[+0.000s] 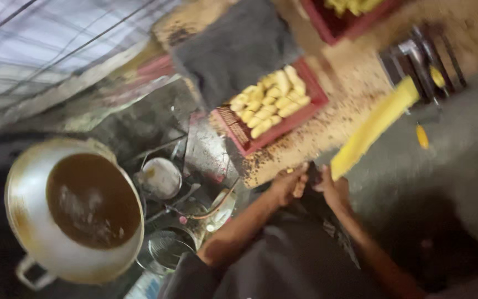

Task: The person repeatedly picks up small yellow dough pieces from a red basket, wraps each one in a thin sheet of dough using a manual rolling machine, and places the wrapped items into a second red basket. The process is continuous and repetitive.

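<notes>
— At the near edge of the crumb-strewn brown worktop, what are the two hands doing?

— They meet just in front of the body. The left hand is curled nearly closed around something small and pale — too blurred to name. The right hand sits just beside it, at the lower end of a long flat yellow strip; whether its fingers are closed on the strip I cannot tell.

— Where does that strip run?

— Up and to the right, slanting from the hands toward a dark metal machine at the far right, as if fed out of it — that is my reading, not something plainly shown.

— And the rest?

— A red rectangular plastic tray of pale yellow pieces lies farther off on the worktop, within reach, partly overlapped by a dark grey cloth. A second red tray sits at the far edge. On the left, lower down, a big round metal wok holds brown oil, set apart from the worktop, with a small metal bowl and a wire strainer beside it.
</notes>
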